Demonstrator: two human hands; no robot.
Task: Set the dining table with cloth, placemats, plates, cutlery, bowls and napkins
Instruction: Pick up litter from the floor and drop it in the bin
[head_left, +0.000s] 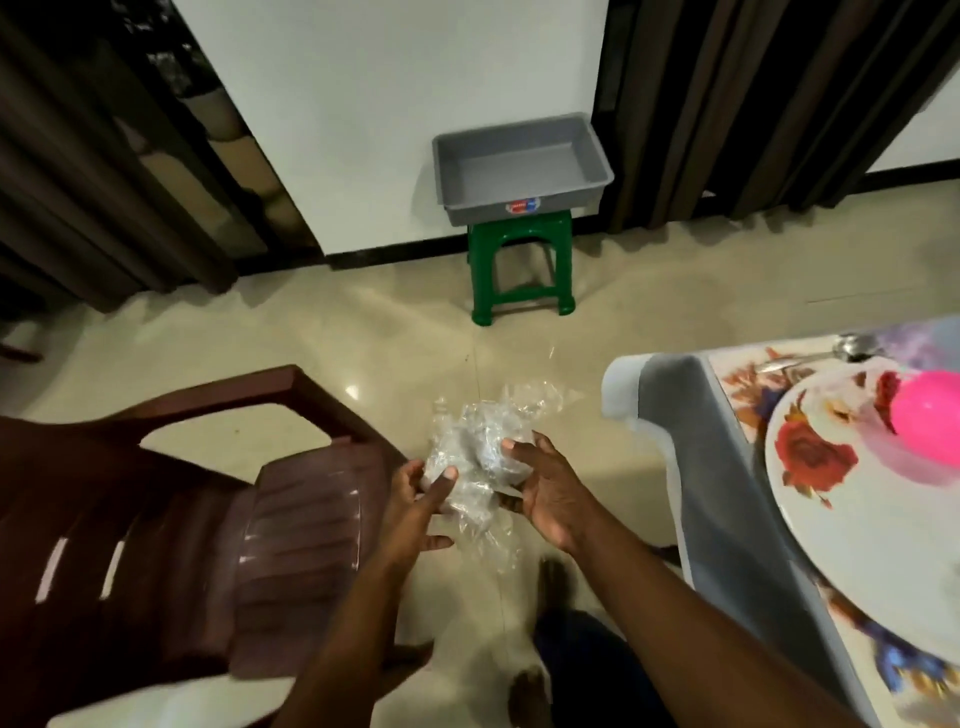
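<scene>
I hold a crumpled clear plastic wrap (480, 457) in both hands above the floor, left hand (415, 504) and right hand (540, 488) pinching it; the plate (852, 551) with pink bowl (930, 421) sits on the table at right

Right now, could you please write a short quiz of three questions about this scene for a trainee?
1. True or false: both hands hold the crumpled clear plastic wrap.
2. What does the gray tray stand on? A) the brown chair B) the green stool C) the floor
3. Fill in: the pink bowl sits on the ____ plate.

Key
1. True: the left hand and the right hand both grip it.
2. B, the green stool.
3. Floral: the floral plate on the table.
</scene>
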